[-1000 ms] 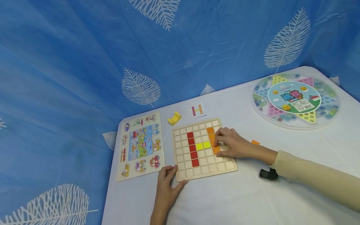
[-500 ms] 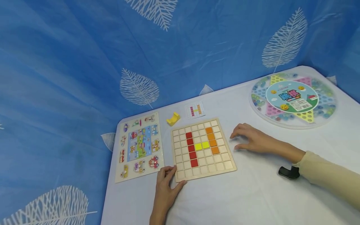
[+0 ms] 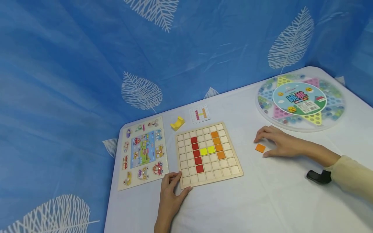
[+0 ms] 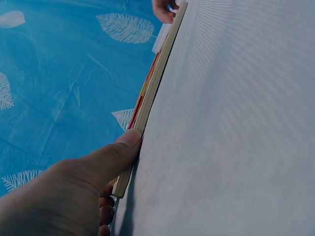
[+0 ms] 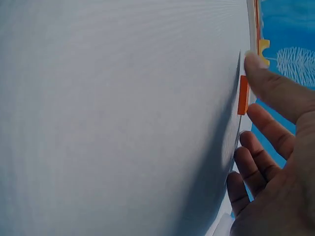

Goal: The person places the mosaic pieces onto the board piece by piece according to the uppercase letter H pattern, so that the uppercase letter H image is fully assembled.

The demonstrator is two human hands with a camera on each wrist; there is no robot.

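A square wooden grid board [image 3: 209, 175] lies on the table, with a column of several red tiles [image 3: 197, 160], two yellow tiles [image 3: 207, 150] and a column of several orange tiles [image 3: 218, 148] in its cells. My left hand [image 3: 170, 199] holds the board's near left corner, thumb on the front edge and fingers along the left side. To the right of the board, a loose orange tile [image 3: 260, 148] lies on the cloth. My right hand [image 3: 281, 142] is over the table beside this tile, thumb and index finger spread around it.
A vehicle puzzle board [image 3: 122, 182] lies at the left. Behind the grid board are a yellow curved block [image 3: 177, 123] and a small pattern card [image 3: 199, 114]. A round Chinese checkers case [image 3: 301, 98] with marbles stands at the back right, near the blue curtain [image 3: 204, 42].
My right hand has left the orange column on the board and moved right to the loose orange tile. My left hand stays at the board's corner.
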